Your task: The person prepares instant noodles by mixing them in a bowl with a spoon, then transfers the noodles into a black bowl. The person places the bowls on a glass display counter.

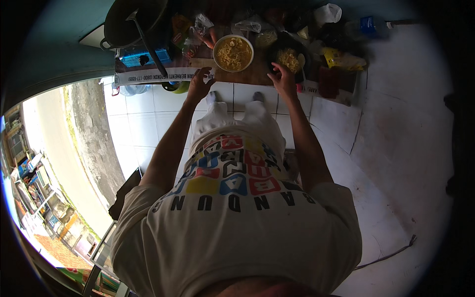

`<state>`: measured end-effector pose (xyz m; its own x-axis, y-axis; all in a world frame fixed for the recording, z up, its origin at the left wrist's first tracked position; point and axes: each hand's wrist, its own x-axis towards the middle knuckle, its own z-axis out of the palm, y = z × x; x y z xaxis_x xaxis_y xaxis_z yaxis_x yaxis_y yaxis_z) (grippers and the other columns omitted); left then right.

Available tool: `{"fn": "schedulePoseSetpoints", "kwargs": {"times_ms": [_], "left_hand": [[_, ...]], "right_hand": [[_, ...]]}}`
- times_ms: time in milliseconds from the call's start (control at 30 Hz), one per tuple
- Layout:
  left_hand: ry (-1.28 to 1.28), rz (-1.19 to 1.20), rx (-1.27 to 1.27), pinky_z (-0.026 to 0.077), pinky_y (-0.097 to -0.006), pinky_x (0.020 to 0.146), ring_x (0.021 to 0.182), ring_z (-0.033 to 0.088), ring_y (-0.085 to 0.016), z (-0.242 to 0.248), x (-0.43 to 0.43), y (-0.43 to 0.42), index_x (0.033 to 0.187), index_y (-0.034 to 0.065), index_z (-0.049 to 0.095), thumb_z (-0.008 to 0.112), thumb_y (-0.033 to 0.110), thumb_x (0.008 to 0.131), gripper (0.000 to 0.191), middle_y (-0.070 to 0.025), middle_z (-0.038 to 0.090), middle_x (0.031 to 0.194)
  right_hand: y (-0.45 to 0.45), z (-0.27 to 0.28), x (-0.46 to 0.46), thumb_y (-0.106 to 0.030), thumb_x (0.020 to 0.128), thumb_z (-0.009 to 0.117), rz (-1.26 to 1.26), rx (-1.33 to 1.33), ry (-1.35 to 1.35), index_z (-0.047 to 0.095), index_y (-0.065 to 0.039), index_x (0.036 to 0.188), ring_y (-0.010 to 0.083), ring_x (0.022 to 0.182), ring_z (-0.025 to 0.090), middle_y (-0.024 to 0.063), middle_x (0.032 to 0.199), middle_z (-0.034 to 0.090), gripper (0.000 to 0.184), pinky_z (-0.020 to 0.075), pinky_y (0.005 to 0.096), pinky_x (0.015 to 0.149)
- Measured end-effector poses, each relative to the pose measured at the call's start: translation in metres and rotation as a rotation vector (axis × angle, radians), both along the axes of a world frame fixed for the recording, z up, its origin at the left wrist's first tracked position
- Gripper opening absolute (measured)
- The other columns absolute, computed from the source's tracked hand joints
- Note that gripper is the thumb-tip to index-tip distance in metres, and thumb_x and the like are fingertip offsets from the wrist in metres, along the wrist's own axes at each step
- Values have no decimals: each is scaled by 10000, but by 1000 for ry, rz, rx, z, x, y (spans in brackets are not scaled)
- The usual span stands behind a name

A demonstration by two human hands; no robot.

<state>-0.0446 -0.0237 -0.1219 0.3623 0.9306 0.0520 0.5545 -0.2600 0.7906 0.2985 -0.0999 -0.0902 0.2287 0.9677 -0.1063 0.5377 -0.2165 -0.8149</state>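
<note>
My left hand hovers by the table's front edge, left of a white bowl filled with noodles in orange-brown broth. Its fingers are curled and apart, with nothing seen in them. To the right of the bowl, my right hand is just in front of a dark pan or bowl that holds more noodles. Thumb and forefinger are spread, and I see nothing between them. A light-coloured spoon rests in the dark vessel, its handle towards me. Whether the right fingers touch the rim cannot be told.
A large wok with a long-handled ladle stands at left on a blue stove. Carrots, plastic bags, a yellow packet and a plastic bottle crowd the wooden table. A cable lies on the floor.
</note>
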Motion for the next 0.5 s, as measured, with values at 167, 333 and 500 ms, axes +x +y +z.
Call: {"fn": "schedulePoseSetpoints", "kwargs": {"times_ms": [167,333,500], "left_hand": [[50,-12,20,581,-368,766,895,685,-247,-7,2,4,959,38,685,838,127,782,251,-109,670,1007],[-95,-9,-189,591,-312,680,909,689,-208,26,22,-23,862,45,691,846,97,767,188,-90,666,1045],[-478,-135,-798,507,-378,932,1122,626,-228,88,73,-33,1180,11,639,729,238,905,367,-99,647,1200]], "right_hand": [[14,-5,-11,-126,864,766,25,-39,66,658,-76,1222,172,732,627,61,892,667,377,515,332,687],[-27,-11,4,-108,861,753,-219,148,-63,666,-62,1172,181,738,632,65,829,659,326,513,334,692],[-69,-28,91,-181,854,768,-640,288,-406,676,-48,1161,223,828,635,89,973,664,346,538,373,724]]}}
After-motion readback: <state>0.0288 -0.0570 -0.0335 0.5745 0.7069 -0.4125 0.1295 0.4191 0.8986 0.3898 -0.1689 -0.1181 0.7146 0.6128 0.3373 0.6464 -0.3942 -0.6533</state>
